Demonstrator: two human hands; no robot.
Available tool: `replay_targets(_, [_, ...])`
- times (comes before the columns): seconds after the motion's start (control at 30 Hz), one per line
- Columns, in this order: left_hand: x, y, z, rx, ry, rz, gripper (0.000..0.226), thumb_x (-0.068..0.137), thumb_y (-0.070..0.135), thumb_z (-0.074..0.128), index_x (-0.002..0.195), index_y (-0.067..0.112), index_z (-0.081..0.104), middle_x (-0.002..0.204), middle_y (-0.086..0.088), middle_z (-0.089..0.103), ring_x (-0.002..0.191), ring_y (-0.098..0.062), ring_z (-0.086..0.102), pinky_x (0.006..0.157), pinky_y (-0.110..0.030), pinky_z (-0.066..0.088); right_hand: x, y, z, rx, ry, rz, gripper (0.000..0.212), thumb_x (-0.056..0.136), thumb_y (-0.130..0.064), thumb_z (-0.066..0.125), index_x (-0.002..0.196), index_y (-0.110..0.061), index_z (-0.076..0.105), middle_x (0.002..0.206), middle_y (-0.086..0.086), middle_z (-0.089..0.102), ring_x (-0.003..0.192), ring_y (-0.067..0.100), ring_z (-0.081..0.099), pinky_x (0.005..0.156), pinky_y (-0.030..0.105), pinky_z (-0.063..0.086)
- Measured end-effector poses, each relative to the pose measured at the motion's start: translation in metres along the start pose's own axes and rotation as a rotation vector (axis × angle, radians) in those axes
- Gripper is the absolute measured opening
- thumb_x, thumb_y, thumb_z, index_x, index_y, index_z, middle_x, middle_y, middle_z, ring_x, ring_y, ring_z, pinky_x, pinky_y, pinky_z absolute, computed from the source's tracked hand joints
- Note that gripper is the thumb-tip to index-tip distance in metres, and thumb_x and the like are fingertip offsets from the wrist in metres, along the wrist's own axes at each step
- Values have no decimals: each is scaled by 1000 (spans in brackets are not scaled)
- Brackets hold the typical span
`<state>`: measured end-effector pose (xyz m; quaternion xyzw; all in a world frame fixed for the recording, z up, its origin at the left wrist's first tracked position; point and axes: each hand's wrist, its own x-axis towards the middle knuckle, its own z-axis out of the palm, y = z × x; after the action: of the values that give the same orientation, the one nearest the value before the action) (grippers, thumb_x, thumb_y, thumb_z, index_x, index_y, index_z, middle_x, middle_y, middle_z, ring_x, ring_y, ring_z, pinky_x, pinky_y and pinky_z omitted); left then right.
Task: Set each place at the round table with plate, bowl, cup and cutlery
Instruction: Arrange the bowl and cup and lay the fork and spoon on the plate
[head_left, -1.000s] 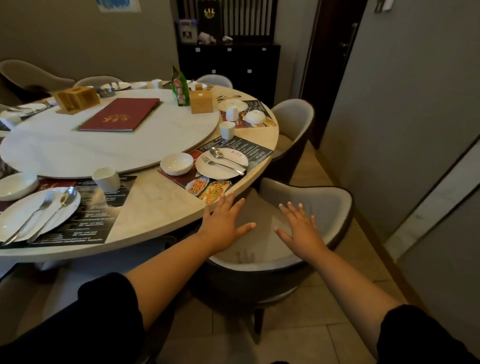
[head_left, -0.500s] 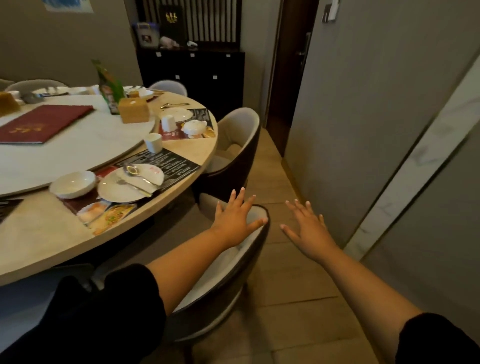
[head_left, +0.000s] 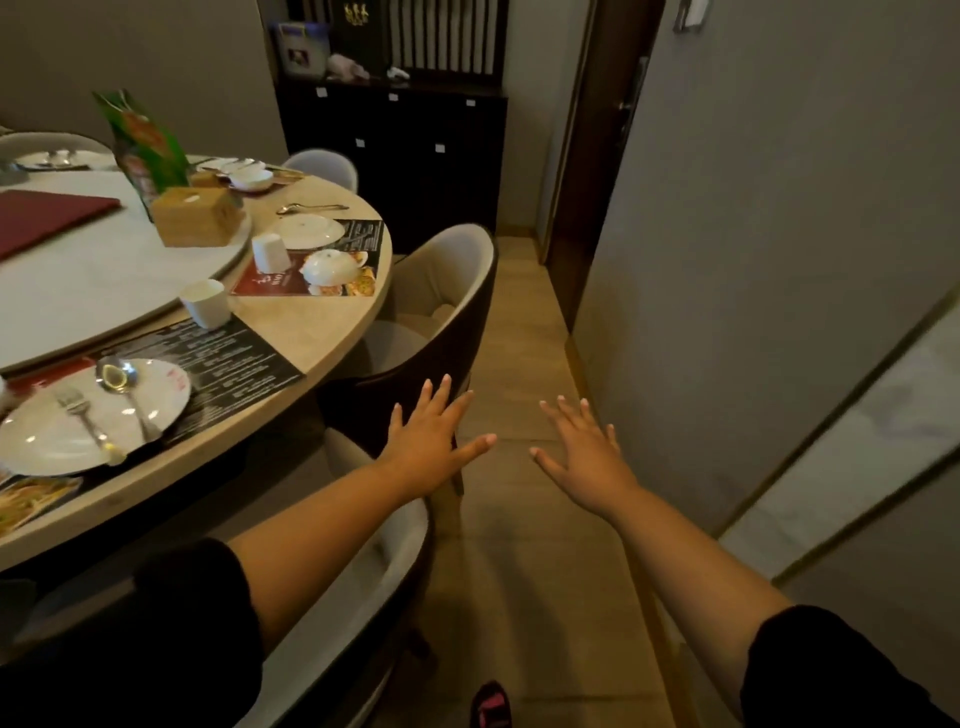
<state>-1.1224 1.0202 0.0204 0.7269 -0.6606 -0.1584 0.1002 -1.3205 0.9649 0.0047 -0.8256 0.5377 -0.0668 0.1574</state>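
My left hand (head_left: 426, 447) and right hand (head_left: 587, 457) are open, holding nothing. The white bowl (head_left: 330, 265) lies upside down near the right edge of the tabletop (head_left: 322, 322). It looks hard, slippery and breakable; I'd hold its rim.

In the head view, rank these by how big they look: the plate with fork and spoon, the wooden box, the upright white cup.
1. plate with fork and spoon, though it is nearest the camera
2. wooden box
3. upright white cup

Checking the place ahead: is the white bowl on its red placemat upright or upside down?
Upside down: the bowl rests rim-down on the placemat, domed underside and foot ring on top.
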Motion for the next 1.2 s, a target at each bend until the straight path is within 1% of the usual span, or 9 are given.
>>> replay_targets(0.17, [90,1,-10,-39,-17,-115,73,89,63,34,150,32,10,160,0,-9,146,-21,-12,116,-52,-2,103,37,-26,-24,-57,-80,66,94,-50,42,150,-32,10,160,-2,4,147,22,-5,117,50,3])
replay_targets(0.3, [148,8,-23,-53,-15,-148,73,89,63,35,151,32,10,160,0,-8,146,-21,-11,116,-52,-1,168,61,-48,9,-57,-143,65,94,-49,41,150,-32,11,160,-3,4,147,20,-4,118,48,6])
replay_targets(0.47, [205,6,-27,-121,46,-179,71,90,61,35,150,35,9,160,3,-8,146,-19,-11,116,-51,-1,251,77,-55,44,-104,-241,66,94,-47,43,150,-32,11,159,-1,5,147,19,-4,119,47,8])
replay_targets(0.57, [243,-9,-34,-169,109,-281,71,90,61,36,150,35,9,160,2,-8,146,-19,-10,117,-51,0,316,81,-54,25,-152,-344,67,94,-47,44,150,-32,10,159,-1,6,147,19,-3,119,46,10])
replay_targets(0.67, [273,-25,-43,-212,151,-433,73,89,63,36,150,35,8,160,2,-9,147,-19,-9,118,-50,1,380,76,-54,46,-201,-486,67,94,-46,45,150,-31,11,159,0,7,147,18,-2,119,43,12])
replay_targets(0.83, [296,-46,-64,-272,286,-642,73,90,60,38,151,32,10,160,1,-5,148,-22,1,119,-47,10,469,37,-57,86,-302,-701,68,94,-44,48,150,-32,12,159,-2,7,147,17,-2,117,39,15])
replay_targets(1.03, [304,-104,-69,-414,311,-827,73,89,59,42,150,35,11,160,2,-3,148,-20,2,119,-47,13,544,-46,-29,68,-446,-861,71,93,-45,50,150,-33,9,160,-1,4,147,19,-3,116,41,17])
replay_targets(1.13, [317,-148,-78,-443,379,-855,74,88,60,43,150,35,12,160,3,0,147,-20,7,119,-43,16,570,-88,-7,111,-507,-901,72,92,-44,51,150,-32,10,159,-1,4,147,19,-2,117,41,17])
replay_targets(1.2, [329,-174,-87,-451,474,-791,76,84,65,42,149,35,18,160,5,8,146,-16,13,116,-38,19,586,-114,7,103,-515,-921,75,92,-45,52,150,-32,8,159,-2,3,147,18,0,115,41,20])
